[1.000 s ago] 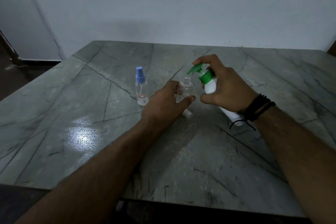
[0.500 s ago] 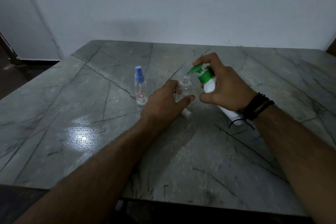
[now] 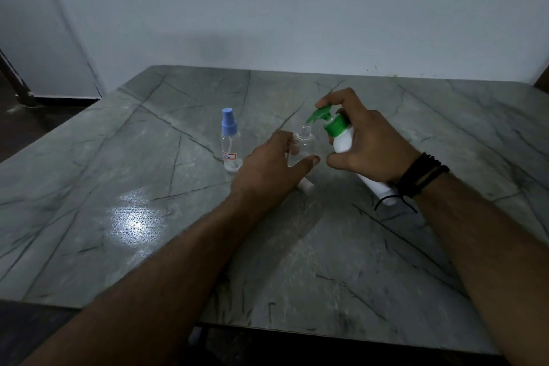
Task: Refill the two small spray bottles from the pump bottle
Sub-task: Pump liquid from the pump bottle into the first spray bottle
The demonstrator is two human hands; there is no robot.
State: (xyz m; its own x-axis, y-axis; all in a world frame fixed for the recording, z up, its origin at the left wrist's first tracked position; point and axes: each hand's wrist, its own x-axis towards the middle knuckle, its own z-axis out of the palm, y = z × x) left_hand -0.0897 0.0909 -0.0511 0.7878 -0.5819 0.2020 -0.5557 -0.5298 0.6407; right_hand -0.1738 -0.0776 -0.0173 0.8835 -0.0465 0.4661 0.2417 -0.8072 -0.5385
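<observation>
My right hand (image 3: pixel 370 145) grips the white pump bottle (image 3: pixel 344 141), tilted left, with the forefinger on its green pump head (image 3: pixel 320 113). The green nozzle tip hovers right over the open neck of a small clear spray bottle (image 3: pixel 303 142), which stands uncapped on the table. My left hand (image 3: pixel 267 169) wraps around that clear bottle from the left and steadies it. A second small spray bottle (image 3: pixel 230 142) with a blue cap and a small label stands upright a little to the left, untouched. A white cap (image 3: pixel 306 186) lies on the table under my left hand.
The grey marble table (image 3: pixel 148 217) reaches to a white wall behind. A bright light reflection sits on the tabletop at front left. The table's left edge drops to a dark floor. A black cord bracelet hangs on my right wrist.
The pump head has risen slightly under my forefinger. Both hands and both small bottles stay in place.
</observation>
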